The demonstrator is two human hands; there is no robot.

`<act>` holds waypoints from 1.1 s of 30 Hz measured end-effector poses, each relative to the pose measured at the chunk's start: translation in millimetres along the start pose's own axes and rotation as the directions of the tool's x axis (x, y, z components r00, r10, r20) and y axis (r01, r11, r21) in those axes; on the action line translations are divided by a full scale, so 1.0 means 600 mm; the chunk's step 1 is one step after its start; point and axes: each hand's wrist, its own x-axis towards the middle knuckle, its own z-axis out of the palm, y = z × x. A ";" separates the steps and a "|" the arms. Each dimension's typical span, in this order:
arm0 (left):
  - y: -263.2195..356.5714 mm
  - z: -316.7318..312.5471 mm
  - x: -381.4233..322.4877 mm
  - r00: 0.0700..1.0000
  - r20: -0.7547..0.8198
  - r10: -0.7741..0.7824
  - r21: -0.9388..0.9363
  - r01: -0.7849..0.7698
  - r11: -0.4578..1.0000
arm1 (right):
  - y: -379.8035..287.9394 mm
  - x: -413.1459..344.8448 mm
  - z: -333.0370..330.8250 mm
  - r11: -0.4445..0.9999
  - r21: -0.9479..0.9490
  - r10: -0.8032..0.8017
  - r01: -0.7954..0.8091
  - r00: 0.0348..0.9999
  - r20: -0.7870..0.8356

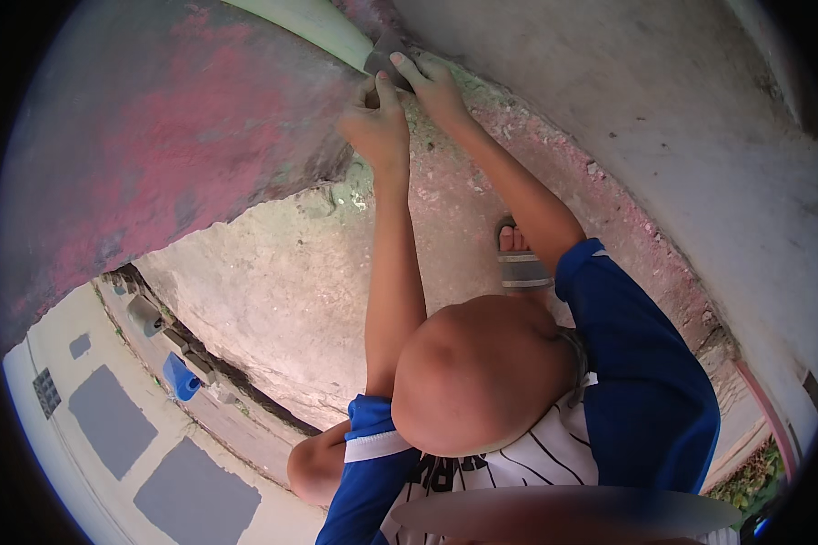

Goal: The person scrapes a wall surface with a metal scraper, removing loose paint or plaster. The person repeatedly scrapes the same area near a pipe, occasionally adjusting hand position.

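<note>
A dark, thin sheet, perhaps sandpaper (382, 58), lies against the lower end of a pale green pipe or post (307, 27) at the top of the head view. My right hand (440, 92) pinches the sheet's right side, thumb on top. Just left of it and lower, my left hand (380, 129) has curled fingers and a raised thumb close to the sheet's lower edge; whether it grips the sheet cannot be told. Green and pinkish residue marks the concrete around both hands.
A wall with worn pink paint (198, 122) rises on the left, a grey wall (654, 102) on the right. My sandalled foot (523, 266) rests on the concrete ledge (279, 272). Below left are a blue container (179, 376), a grey bucket (143, 315) and blocks (198, 368).
</note>
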 end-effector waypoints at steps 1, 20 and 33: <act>0.022 -0.019 0.005 0.999 -0.033 -0.005 -0.076 0.003 0.997 | -0.041 0.001 0.017 1.000 0.004 -0.016 0.016 0.999 0.035; -0.074 0.012 -0.028 0.994 -0.018 -0.107 -0.106 0.105 0.989 | 0.032 -0.046 0.010 0.995 -0.091 0.028 -0.036 0.996 -0.083; -0.074 -0.002 -0.017 0.993 -0.013 -0.120 -0.184 0.116 0.976 | 0.039 -0.054 0.046 0.998 -0.065 -0.011 0.000 0.985 -0.174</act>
